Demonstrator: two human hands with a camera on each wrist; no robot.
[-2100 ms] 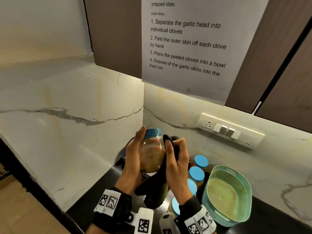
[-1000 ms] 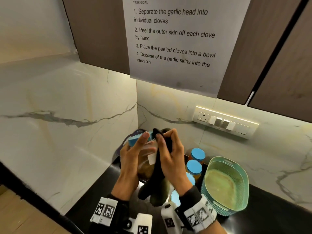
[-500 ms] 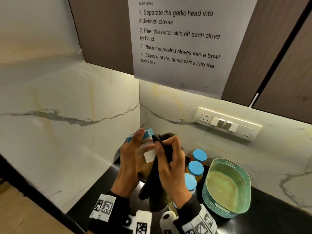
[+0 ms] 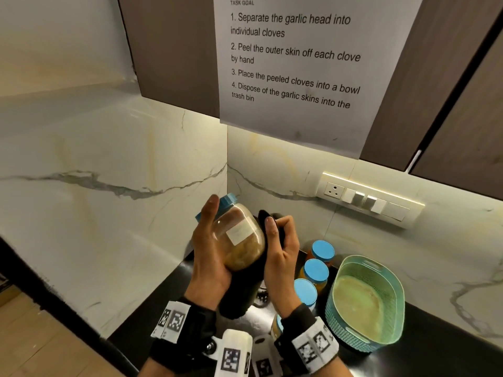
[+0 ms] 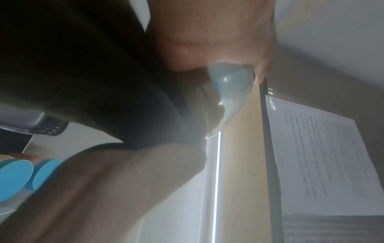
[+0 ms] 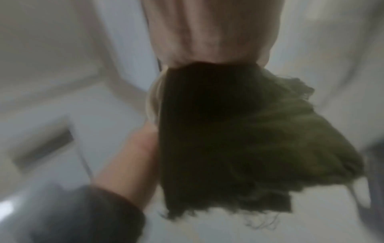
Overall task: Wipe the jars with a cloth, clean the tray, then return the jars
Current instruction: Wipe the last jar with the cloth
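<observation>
A clear jar (image 4: 239, 240) with a blue lid (image 4: 227, 204), a white label and brown contents is tilted to the left in the air over the counter corner. My left hand (image 4: 209, 251) grips it from the left and below. My right hand (image 4: 280, 248) grips a dark cloth (image 4: 242, 292) against the jar's right side, and the cloth hangs down under both hands. Three more blue-lidded jars (image 4: 315, 270) stand in a row on the black counter to the right. In the right wrist view the cloth (image 6: 228, 139) fills the middle, blurred.
A teal basket-like tray (image 4: 392, 319) stands on the black counter (image 4: 435, 357) right of the jars. Marble walls meet in a corner behind my hands. A socket and switch strip (image 4: 367, 200) is on the right wall, and a paper sheet (image 4: 294, 63) hangs from the cabinets above.
The jar has tipped from upright to leaning left and turned so its label faces me. My right hand with the cloth has slid round to the jar's right side.
</observation>
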